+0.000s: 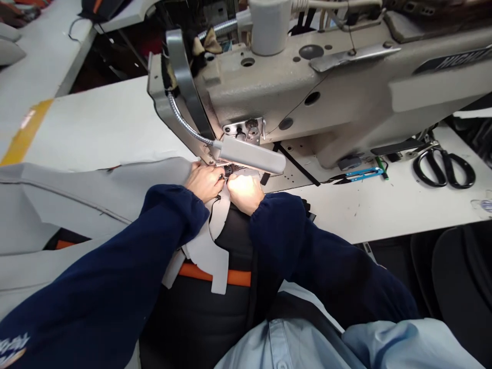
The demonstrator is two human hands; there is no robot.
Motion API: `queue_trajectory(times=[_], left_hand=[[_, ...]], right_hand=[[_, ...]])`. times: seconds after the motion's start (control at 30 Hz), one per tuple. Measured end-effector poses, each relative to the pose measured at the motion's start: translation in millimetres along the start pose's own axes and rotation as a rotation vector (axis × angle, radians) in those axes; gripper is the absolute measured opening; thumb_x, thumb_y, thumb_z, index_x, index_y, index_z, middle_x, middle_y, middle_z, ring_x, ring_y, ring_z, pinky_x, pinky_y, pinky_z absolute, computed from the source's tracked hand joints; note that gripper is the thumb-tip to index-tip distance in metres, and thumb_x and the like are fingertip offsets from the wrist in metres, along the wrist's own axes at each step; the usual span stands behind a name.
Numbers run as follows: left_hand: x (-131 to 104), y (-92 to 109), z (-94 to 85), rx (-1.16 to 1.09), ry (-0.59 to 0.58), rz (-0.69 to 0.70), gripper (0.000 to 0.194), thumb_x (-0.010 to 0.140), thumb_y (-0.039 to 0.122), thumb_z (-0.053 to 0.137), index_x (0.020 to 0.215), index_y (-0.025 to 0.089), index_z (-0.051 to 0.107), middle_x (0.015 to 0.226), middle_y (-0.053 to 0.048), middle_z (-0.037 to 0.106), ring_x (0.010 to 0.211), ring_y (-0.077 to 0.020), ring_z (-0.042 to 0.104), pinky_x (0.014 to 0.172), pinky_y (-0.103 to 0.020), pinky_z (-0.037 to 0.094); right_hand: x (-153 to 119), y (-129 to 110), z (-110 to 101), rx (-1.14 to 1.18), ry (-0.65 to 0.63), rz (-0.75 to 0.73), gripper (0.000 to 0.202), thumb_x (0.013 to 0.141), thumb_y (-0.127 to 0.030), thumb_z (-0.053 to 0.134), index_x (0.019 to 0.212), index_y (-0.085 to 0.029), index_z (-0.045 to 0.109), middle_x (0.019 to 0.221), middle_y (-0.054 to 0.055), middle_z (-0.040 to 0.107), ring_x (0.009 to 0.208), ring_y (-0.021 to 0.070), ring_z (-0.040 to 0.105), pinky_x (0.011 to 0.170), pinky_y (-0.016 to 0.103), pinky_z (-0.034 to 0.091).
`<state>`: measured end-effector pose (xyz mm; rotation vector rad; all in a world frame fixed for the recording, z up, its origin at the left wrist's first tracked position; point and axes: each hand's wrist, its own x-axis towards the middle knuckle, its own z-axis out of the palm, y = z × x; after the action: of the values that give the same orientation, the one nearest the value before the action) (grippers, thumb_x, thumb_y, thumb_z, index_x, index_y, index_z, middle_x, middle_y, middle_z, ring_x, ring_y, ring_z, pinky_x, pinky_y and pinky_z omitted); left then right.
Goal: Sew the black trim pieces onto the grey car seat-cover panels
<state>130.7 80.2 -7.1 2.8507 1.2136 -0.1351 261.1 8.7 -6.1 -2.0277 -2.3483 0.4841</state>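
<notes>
"White bench [346,210] under everything, black scissors [449,169] at three o'clock, blue snips [365,175] nearer in. What's in hand?"

"Pale grey piece [203,253], seemingly being guided at the sewing machine [238,97]. It hangs toward six o'clock, over black padded material [200,318]."

"And the grip?"

"Left hand [205,181] and right hand [246,192] both look closed on its upper end; the fingertips are partly hidden. Guiding it calls for aligned edges and fingers clear of the needle area."

"Yellow tape [26,133]?"

"Nine o'clock, across the white surface."

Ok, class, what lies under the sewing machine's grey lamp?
Under the lamp, the left hand and right hand hold grey material. Lamp and hands cover the stitching point, so the needle cannot be seen.
</notes>
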Motion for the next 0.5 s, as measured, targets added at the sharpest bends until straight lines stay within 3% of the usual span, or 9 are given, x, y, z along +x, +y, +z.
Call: queue_trajectory(times=[0.13, 0.23, 0.37, 0.5], left_hand=[[6.4, 3.8, 5.2, 0.035, 0.022, 0.065, 0.034, 0.084, 0.025, 0.037, 0.099, 0.010, 0.063, 0.106, -0.017, 0.066, 0.101, -0.0288, 0.058, 0.095, -0.047, 0.035], [6.4, 3.0, 3.6, 0.011, 0.027, 0.071, 0.034, 0.083, 0.023, 0.038, 0.104, 0.013, 0.063, 0.111, -0.015, 0.065, 0.105, -0.0280, 0.057, 0.098, -0.046, 0.035], [8.4, 1.4, 4.5, -0.014, 0.010, 0.048, 0.034, 0.080, 0.021, 0.039, 0.103, 0.016, 0.064, 0.110, -0.013, 0.065, 0.104, -0.0279, 0.057, 0.095, -0.045, 0.037], [11.9, -2.3, 8.9, -0.024, -0.060, -0.025, 0.028, 0.079, 0.027, 0.042, 0.089, 0.016, 0.065, 0.099, -0.012, 0.068, 0.099, -0.0289, 0.058, 0.090, -0.044, 0.039]], right_hand=[[-6.1, 9.4, 0.6, -0.002, 0.055, 0.089, 0.030, 0.091, -0.010, 0.030, 0.113, -0.006, 0.052, 0.091, 0.018, 0.063, 0.088, 0.0261, 0.064, 0.073, 0.034, 0.050], [-15.3, 12.0, 0.0, 0.034, 0.106, 0.116, 0.034, 0.095, -0.017, 0.029, 0.122, -0.012, 0.048, 0.104, 0.016, 0.061, 0.088, 0.0255, 0.063, 0.069, 0.033, 0.050], [-25.9, 6.0, 2.3, 0.017, 0.175, -0.073, 0.035, 0.095, -0.018, 0.028, 0.124, -0.016, 0.049, 0.133, 0.013, 0.046, 0.105, 0.0223, 0.054, 0.061, 0.027, 0.047], [-29.9, -0.4, 10.0, -0.061, 0.078, -0.172, 0.038, 0.093, -0.014, 0.026, 0.119, -0.015, 0.054, 0.130, 0.010, 0.050, 0.099, 0.0215, 0.054, 0.056, 0.030, 0.045]])
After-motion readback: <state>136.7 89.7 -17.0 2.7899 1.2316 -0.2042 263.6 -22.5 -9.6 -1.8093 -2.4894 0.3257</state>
